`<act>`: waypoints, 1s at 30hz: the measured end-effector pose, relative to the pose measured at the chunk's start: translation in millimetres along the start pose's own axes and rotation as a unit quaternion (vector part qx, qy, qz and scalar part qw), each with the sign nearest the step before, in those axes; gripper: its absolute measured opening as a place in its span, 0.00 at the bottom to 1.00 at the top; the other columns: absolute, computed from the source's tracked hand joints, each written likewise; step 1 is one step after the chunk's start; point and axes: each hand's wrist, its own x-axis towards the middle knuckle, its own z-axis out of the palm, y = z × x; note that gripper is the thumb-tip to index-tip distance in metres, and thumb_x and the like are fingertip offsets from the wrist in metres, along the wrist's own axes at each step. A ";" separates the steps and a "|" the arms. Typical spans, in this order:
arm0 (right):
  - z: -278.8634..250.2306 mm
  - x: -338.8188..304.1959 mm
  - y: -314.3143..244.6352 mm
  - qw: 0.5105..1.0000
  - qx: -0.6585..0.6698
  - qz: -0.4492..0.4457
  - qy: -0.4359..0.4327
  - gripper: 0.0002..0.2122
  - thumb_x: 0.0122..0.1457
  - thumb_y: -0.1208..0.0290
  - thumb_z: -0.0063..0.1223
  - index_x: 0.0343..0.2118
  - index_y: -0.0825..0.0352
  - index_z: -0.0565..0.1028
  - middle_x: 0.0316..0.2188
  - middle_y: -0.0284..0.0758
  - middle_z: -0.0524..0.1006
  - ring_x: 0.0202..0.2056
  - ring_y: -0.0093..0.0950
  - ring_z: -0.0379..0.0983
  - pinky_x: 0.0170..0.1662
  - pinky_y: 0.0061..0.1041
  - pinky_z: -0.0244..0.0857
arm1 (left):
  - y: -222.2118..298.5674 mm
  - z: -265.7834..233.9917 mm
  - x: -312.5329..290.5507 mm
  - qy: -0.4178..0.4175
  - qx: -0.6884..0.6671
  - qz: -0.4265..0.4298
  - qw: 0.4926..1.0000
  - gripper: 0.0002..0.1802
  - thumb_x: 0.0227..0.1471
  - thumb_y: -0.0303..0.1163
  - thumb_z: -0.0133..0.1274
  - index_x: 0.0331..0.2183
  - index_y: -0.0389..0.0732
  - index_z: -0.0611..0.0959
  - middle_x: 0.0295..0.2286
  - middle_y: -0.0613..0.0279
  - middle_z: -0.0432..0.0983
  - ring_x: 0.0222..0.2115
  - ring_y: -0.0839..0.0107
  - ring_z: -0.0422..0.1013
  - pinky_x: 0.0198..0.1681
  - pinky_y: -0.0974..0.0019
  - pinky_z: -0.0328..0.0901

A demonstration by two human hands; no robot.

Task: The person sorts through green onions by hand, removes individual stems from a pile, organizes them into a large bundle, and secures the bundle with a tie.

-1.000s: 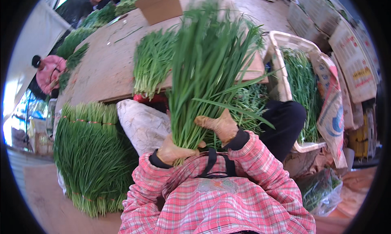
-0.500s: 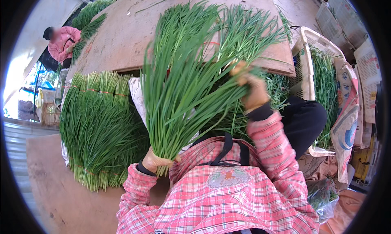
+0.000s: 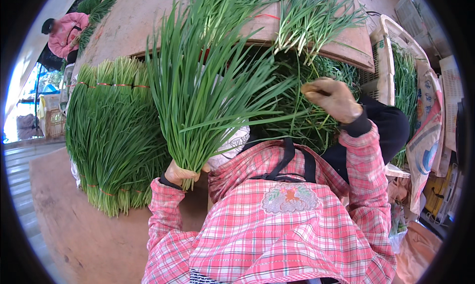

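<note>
My left hand [image 3: 181, 175] is closed around the pale stem ends of a bunch of garlic chives [image 3: 198, 106], whose green leaves fan upward and to the right. Apart from that bunch, over a heap of loose chive leaves [image 3: 316, 120], is my right hand [image 3: 336, 100]. Its fingers are curled and pressed together, and whatever is in them, if anything, is too small to make out. To the left of the held bunch stand tied bundles of garlic chives [image 3: 114, 130] with red bands. More loose chives [image 3: 316, 17] lie on the wooden board ahead.
The wooden board [image 3: 153, 17] spans the far side, its front edge close beyond my hands. At the right stands a cream plastic crate [image 3: 385, 61] filled with greens, a printed sack [image 3: 426, 130] hanging over its side. Far left, a person in pink [image 3: 68, 34] sits beside more chives.
My right hand has come away from the chive leaves, moving right and slightly down. My left hand still grips the bunch, now a little farther left and higher in view. The whole view has shifted.
</note>
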 end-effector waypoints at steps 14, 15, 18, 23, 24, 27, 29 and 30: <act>81.5 -1.1 -3.9 0.984 0.076 0.016 -0.161 0.11 0.56 0.73 0.48 0.40 0.73 0.73 0.27 0.34 0.76 0.27 0.20 0.70 0.33 0.20 0.66 | 11.3 16.0 -1.8 0.066 0.005 -0.014 0.998 0.30 0.26 0.23 0.60 0.40 0.31 0.74 0.26 0.51 0.76 0.19 0.71 0.69 0.18 0.72 0.63; 84.1 -5.0 -1.3 0.981 0.138 0.037 -0.132 0.08 0.57 0.72 0.47 0.34 0.72 0.75 0.25 0.31 0.76 0.24 0.15 0.68 0.27 0.13 0.62 | 14.4 19.2 -2.6 0.065 0.010 -0.015 0.998 0.30 0.27 0.21 0.59 0.40 0.31 0.74 0.26 0.51 0.76 0.19 0.71 0.69 0.19 0.72 0.63; 54.0 -9.0 -16.1 0.960 0.242 0.144 -0.012 0.09 0.58 0.70 0.47 0.28 0.70 0.76 0.24 0.30 0.76 0.21 0.15 0.66 0.23 0.12 0.58 | 15.4 24.0 -7.4 0.088 0.032 -0.021 0.995 0.27 0.30 0.17 0.57 0.40 0.31 0.74 0.27 0.51 0.77 0.20 0.71 0.70 0.20 0.73 0.64; 39.5 -4.1 -42.3 0.967 0.227 0.008 0.118 0.08 0.57 0.70 0.49 0.31 0.69 0.76 0.24 0.29 0.76 0.22 0.15 0.66 0.26 0.13 0.60 | 19.3 32.7 -9.2 0.109 0.066 -0.020 0.992 0.20 0.33 0.16 0.56 0.36 0.32 0.78 0.28 0.58 0.77 0.22 0.75 0.70 0.24 0.74 0.65; 48.6 -3.1 -51.6 0.969 0.221 -0.041 0.102 0.07 0.56 0.71 0.50 0.31 0.68 0.76 0.25 0.29 0.77 0.25 0.17 0.69 0.29 0.15 0.63 | 20.7 35.1 -9.3 0.114 0.080 -0.020 0.990 0.19 0.34 0.16 0.55 0.35 0.33 0.79 0.28 0.62 0.77 0.23 0.77 0.70 0.26 0.74 0.65; 74.9 14.8 -80.5 0.926 -0.143 -0.347 0.043 0.16 0.51 0.68 0.52 0.44 0.64 0.71 0.41 0.42 0.73 0.40 0.38 0.71 0.45 0.32 0.64 | 21.5 41.2 -8.9 0.135 0.120 -0.020 0.983 0.20 0.34 0.18 0.57 0.36 0.33 0.78 0.29 0.64 0.77 0.25 0.78 0.71 0.27 0.75 0.65; 109.3 17.3 -88.1 0.900 -0.221 -0.373 -0.032 0.27 0.49 0.64 0.51 0.53 0.67 0.61 0.49 0.44 0.67 0.45 0.41 0.67 0.49 0.33 0.62 | 18.2 43.0 -7.0 0.138 0.134 0.008 0.981 0.20 0.34 0.18 0.57 0.37 0.33 0.78 0.30 0.63 0.77 0.26 0.77 0.71 0.27 0.74 0.65; 127.6 16.7 -82.5 0.890 -0.247 -0.382 -0.039 0.29 0.48 0.65 0.52 0.54 0.68 0.59 0.48 0.44 0.67 0.41 0.41 0.69 0.44 0.33 0.64 | 16.5 42.7 -5.9 0.135 0.135 0.033 0.981 0.21 0.33 0.18 0.58 0.37 0.33 0.77 0.29 0.63 0.77 0.25 0.77 0.71 0.27 0.74 0.65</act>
